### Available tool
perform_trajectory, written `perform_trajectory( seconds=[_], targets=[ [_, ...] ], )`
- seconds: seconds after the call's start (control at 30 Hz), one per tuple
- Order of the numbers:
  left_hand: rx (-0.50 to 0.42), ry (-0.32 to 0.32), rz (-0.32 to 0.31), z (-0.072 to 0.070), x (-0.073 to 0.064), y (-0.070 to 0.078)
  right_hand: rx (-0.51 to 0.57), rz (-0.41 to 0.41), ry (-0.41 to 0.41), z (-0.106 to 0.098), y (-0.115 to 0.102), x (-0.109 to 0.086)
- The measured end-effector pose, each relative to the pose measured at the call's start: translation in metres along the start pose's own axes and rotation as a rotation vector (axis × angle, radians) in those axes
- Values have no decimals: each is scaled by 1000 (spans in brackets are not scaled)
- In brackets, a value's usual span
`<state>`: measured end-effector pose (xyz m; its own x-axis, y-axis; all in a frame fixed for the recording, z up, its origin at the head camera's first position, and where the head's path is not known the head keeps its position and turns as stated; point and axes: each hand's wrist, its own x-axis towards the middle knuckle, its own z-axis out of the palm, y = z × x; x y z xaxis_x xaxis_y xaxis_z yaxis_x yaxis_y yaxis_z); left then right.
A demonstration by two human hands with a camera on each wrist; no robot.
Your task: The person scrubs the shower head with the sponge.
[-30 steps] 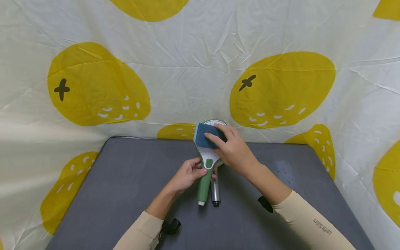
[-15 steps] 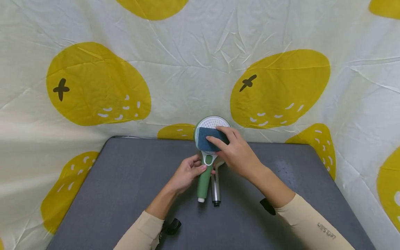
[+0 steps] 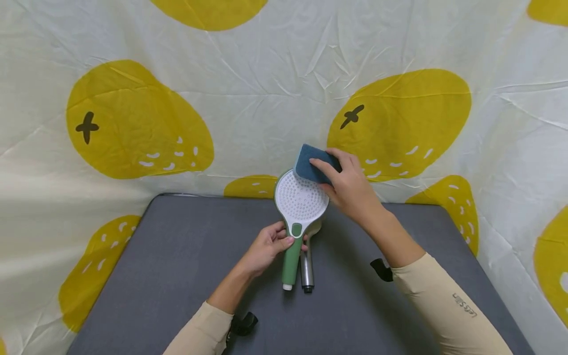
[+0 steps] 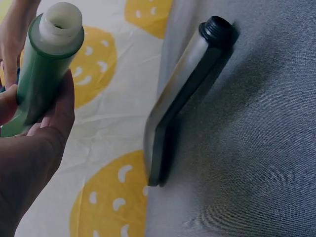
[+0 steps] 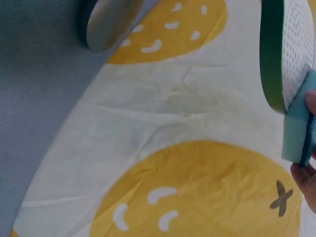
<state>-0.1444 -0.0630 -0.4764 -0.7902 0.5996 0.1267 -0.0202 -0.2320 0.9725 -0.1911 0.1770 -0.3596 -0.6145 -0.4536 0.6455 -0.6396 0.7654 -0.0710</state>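
A green and white shower head (image 3: 301,199) is held up by its handle in my left hand (image 3: 266,249), its nozzle face toward the head camera. In the left wrist view the white threaded end (image 4: 61,22) of its handle shows, with fingers wrapped about the green part. My right hand (image 3: 352,190) pinches a blue sponge (image 3: 316,163) between thumb and fingers. The sponge is at the upper right rim of the nozzle face; in the right wrist view its light side touches that face. A second, silver shower head (image 4: 177,79) lies on the table behind.
The dark grey table (image 3: 186,276) spreads beneath both hands. Behind it hangs a pale cloth (image 3: 266,118) printed with yellow fruit. Black straps show at both wrists.
The sponge in my right hand has moved down the nozzle face, then up and right to its rim, uncovering most of the face. My left hand keeps its grip while the shower head tilts slightly.
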Motion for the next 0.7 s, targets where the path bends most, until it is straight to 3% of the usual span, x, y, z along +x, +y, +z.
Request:
perform_trajectory(
  seconds=[0.23,0.4,0.7],
  targets=[
    [-31,53,-16,1,-1,0,-27,-126,-20,17,-20,-15],
    [-111,84,-33,4,0,-2,-25,-171,-44,28,-39,-30],
    [-104,109,-18,5,-2,-1,-33,-228,-56,34,-53,-42]
  ],
)
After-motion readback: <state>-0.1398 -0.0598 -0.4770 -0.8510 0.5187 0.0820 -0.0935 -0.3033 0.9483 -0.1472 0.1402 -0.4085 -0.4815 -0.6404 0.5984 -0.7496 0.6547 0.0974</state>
